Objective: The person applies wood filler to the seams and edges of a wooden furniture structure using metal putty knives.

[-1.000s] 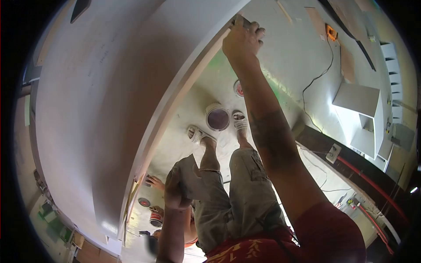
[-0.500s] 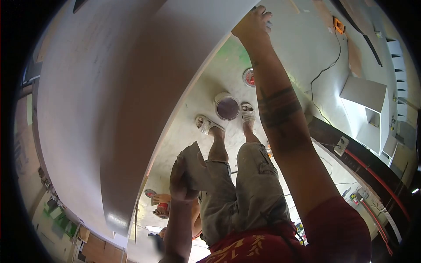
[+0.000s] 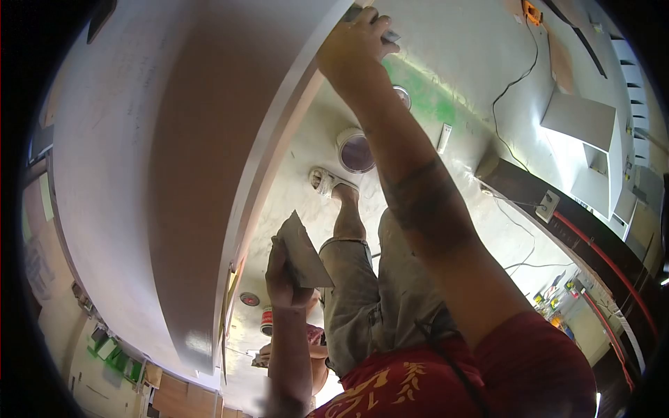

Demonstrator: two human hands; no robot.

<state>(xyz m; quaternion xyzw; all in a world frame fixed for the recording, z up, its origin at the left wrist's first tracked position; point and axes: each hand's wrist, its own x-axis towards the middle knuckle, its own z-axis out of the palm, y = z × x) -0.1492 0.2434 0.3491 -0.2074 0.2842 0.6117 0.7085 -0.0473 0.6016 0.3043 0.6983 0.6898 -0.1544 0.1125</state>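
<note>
My left hand [image 3: 282,279] grips a thin grey plate [image 3: 304,256] with a pointed upper corner, held beside my thigh. At the top, my right hand [image 3: 355,52] is closed around a flat grey tool [image 3: 391,35], partly hidden by the fingers. That hand rests at the edge of a large pale panel [image 3: 230,202], which fills the left side of the view. The panel's long narrow edge runs down from my right hand, past my left hand.
A bucket [image 3: 357,153] stands on the floor near my sandalled foot [image 3: 324,181]. Another person's arm [image 3: 317,350] shows at the lower left, near a red can [image 3: 267,320]. At right are a white box unit [image 3: 589,139], a dark beam [image 3: 523,184], a power strip [image 3: 548,206] and cables.
My right hand has moved left and slightly down along the panel edge. The plate in my left hand has shifted and turned slightly. The panel edge appears wider, and the other person's arm has moved.
</note>
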